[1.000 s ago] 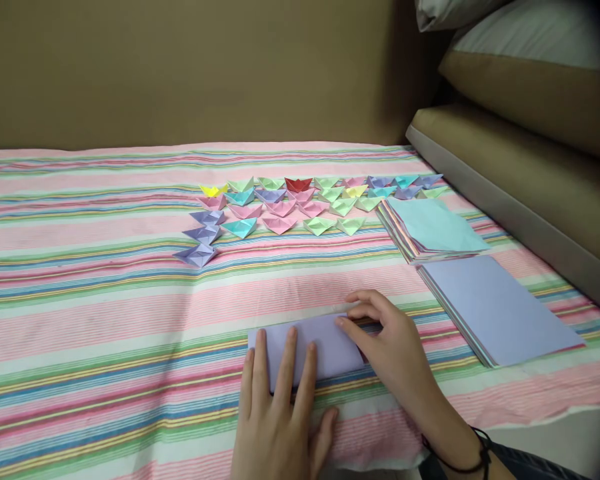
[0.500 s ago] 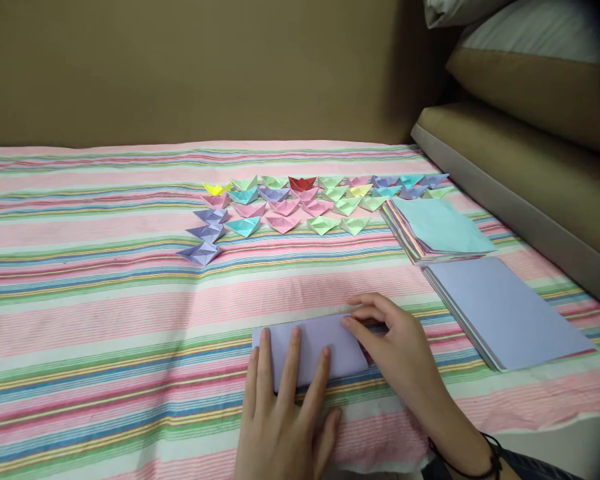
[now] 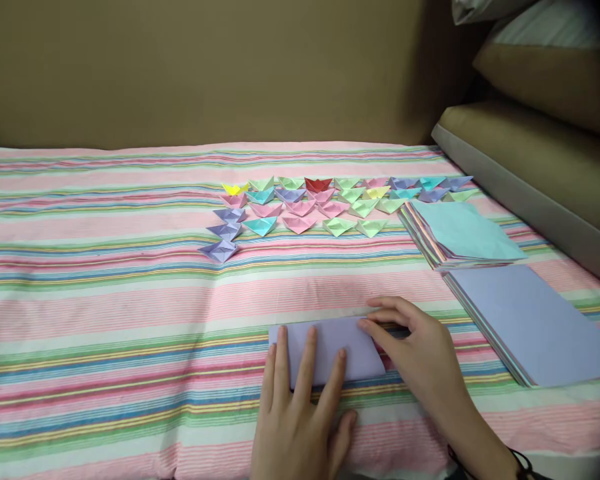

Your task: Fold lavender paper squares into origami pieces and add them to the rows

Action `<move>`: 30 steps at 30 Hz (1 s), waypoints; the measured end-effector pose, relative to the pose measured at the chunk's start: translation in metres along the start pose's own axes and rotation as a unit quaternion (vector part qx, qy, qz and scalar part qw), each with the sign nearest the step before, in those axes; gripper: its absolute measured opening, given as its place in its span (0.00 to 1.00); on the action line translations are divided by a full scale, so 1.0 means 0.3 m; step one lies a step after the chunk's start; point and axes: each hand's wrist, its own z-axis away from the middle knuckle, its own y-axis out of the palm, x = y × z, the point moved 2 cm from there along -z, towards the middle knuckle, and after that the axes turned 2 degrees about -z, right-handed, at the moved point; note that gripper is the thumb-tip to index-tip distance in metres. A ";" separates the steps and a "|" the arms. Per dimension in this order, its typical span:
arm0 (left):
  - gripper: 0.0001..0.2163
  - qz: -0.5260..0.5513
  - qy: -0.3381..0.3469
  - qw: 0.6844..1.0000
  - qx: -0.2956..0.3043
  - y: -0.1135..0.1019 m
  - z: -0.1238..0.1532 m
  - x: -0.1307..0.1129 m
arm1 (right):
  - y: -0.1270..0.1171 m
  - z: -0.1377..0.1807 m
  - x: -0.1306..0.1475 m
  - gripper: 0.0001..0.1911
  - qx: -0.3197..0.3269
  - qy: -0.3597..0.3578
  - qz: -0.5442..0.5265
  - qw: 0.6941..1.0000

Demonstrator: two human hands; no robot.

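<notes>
A folded sheet of lilac paper (image 3: 343, 340) lies flat on the striped cloth in front of me. My left hand (image 3: 303, 407) rests on its left part, with fingers spread and pressing it down. At the sheet's far right corner, my right hand (image 3: 413, 340) pinches the paper edge between thumb and fingers. Past the sheet, several small folded paper boats stand in rows, among them a red boat (image 3: 319, 185), a yellow boat (image 3: 235, 190) and a lilac boat (image 3: 220, 251) nearest to me.
On the right lie a stack of lilac-topped paper (image 3: 535, 323) and, behind it, a stack topped with light blue (image 3: 467, 230). Brown cushions (image 3: 525, 160) are piled at the right edge. A brown backrest (image 3: 195, 73) rises behind the striped cloth (image 3: 105, 320).
The whole scene has shifted slightly to the right in view as the camera turned. Both hands keep the same hold on the folded paper.
</notes>
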 end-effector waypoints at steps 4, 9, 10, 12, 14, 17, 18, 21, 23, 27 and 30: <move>0.26 -0.004 0.014 1.000 0.000 -0.001 0.000 0.006 | -0.002 -0.001 0.000 0.12 0.004 0.007 -0.002 1.000; 0.27 -0.014 0.014 1.000 0.013 0.003 0.003 0.009 | -0.004 0.002 0.006 0.12 0.008 -0.004 -0.012 1.000; 0.27 -0.019 0.018 0.999 0.019 0.004 0.003 0.009 | -0.004 0.003 0.009 0.13 0.009 -0.007 -0.012 1.000; 0.27 -0.030 0.026 0.999 0.028 0.004 0.004 0.011 | -0.003 0.004 0.014 0.14 0.006 -0.011 -0.012 1.000; 0.27 -0.037 0.030 0.998 0.028 0.002 0.003 0.016 | -0.003 0.004 0.019 0.14 -0.003 -0.012 -0.012 1.000; 0.28 -0.051 0.046 0.997 0.030 -0.002 0.001 0.027 | -0.002 0.003 0.025 0.14 -0.010 -0.008 -0.014 1.000; 0.28 -0.057 0.058 0.996 0.032 -0.002 0.000 0.029 | -0.001 0.002 0.025 0.14 -0.009 -0.006 -0.014 1.000; 0.28 -0.058 0.067 0.995 0.035 0.000 -0.001 0.029 | -0.001 0.000 0.024 0.13 -0.007 -0.001 -0.014 1.000; 0.27 -0.046 0.042 0.998 0.031 0.002 0.000 0.026 | -0.001 -0.001 0.022 0.12 -0.009 -0.004 -0.013 1.000; 0.28 -0.042 0.035 0.998 0.024 0.004 0.000 0.021 | 0.001 0.000 0.020 0.11 -0.016 -0.011 -0.010 1.000; 0.29 -0.067 0.067 0.995 0.026 -0.001 -0.003 0.029 | 0.002 0.001 0.020 0.11 -0.019 -0.017 -0.008 1.000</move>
